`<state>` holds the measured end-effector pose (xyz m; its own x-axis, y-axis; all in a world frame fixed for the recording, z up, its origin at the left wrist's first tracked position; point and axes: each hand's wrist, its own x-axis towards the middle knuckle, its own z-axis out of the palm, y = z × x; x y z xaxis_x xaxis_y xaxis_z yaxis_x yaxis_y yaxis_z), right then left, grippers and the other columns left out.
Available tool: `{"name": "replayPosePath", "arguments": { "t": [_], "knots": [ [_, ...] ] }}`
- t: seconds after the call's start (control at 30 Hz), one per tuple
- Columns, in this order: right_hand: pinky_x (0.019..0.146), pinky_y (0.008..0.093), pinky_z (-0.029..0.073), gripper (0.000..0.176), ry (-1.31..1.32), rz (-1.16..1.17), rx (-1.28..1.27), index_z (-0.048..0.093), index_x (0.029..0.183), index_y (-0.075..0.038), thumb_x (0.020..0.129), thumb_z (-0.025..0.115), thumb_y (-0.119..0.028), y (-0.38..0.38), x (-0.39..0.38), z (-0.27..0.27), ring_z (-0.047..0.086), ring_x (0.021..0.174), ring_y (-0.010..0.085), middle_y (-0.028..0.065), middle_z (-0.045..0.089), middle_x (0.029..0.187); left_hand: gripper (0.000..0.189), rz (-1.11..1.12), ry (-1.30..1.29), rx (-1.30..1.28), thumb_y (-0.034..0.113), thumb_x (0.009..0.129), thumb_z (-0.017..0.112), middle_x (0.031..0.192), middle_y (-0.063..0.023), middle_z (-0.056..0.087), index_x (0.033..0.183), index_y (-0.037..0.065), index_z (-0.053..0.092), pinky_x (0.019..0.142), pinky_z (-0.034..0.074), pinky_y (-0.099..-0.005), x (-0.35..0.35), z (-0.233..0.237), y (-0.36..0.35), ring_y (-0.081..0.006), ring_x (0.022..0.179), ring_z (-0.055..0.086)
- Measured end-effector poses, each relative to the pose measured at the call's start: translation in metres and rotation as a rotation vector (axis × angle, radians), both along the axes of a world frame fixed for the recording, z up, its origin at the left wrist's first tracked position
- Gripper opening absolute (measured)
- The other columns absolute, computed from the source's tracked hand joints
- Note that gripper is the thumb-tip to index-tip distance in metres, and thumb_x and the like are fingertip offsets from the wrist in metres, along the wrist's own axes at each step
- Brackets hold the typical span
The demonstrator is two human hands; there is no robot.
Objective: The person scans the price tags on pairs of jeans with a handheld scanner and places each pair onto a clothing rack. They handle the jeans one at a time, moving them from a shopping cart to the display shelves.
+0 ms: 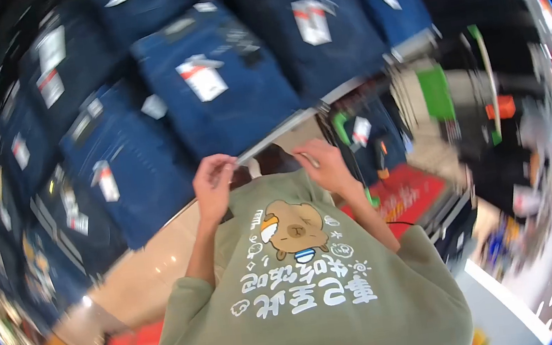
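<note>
Left hand (214,183) fingers (224,167) are bent and bunched together, their tips at the near end of a pale strip (272,137) – motion blur hides whether they actually pinch it. The strip runs along the front edge of a display table (348,85), slanting up to the right.

Right hand (327,165) is just beside the left one, apart from it, its fingers (310,156) also curled, with a small pale sliver at the tips. I cannot tell if it is gripped.

Both hands are held up in front of the person's chest, over an olive-green sweatshirt (305,300) printed with a cartoon capybara (294,227).

Beyond the hands, the table is covered with folded dark blue jeans (233,102) in overlapping stacks, each with a white and red paper tag (201,78). Lower right, under the table edge, sits a red box (404,194). Shiny tan floor (141,282) shows at lower left.
</note>
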<state>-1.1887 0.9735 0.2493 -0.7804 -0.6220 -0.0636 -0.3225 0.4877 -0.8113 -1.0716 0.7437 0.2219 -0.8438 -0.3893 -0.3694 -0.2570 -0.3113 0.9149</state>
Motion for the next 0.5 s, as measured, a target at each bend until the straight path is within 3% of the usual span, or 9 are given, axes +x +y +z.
{"name": "replayPosePath", "arguments": {
  "t": [0.13, 0.3, 0.5],
  "knots": [
    [0.075, 0.0398, 0.049, 0.012, -0.06, -0.351, 0.05, 0.066, 0.093, -0.002, 0.081, 0.063, -0.006, 0.054, 0.059, -0.021, 0.062, 0.084, 0.0336, 0.015, 0.066, 0.09, 0.013, -0.332, 0.015, -0.001, -0.004, 0.089, 0.054, 0.094, -0.0071, 0.063, 0.102, -0.002, 0.056, 0.082, 0.049, -0.0266, -0.021, -0.008, 0.023, -0.0129, 0.089, 0.061],
    [0.079, 0.0407, 0.049, 0.016, -0.095, -0.622, 0.15, 0.065, 0.095, -0.001, 0.082, 0.058, -0.009, 0.125, 0.101, -0.063, 0.062, 0.087, 0.0346, 0.016, 0.066, 0.093, 0.016, -0.676, -0.02, 0.026, -0.002, 0.088, 0.053, 0.099, -0.0076, 0.063, 0.104, -0.002, 0.056, 0.085, 0.047, -0.0272, -0.048, -0.02, 0.069, -0.0136, 0.089, 0.06],
    [0.077, 0.0408, 0.05, 0.016, -0.118, -0.929, 0.19, 0.065, 0.095, -0.002, 0.083, 0.058, -0.009, 0.198, 0.12, -0.094, 0.062, 0.087, 0.0343, 0.0168, 0.066, 0.092, 0.017, -0.948, -0.172, -0.107, 0.0, 0.089, 0.056, 0.099, -0.0075, 0.064, 0.107, 0.0, 0.055, 0.081, 0.048, -0.0249, -0.079, -0.023, 0.15, -0.0129, 0.089, 0.061]
  ]
}}
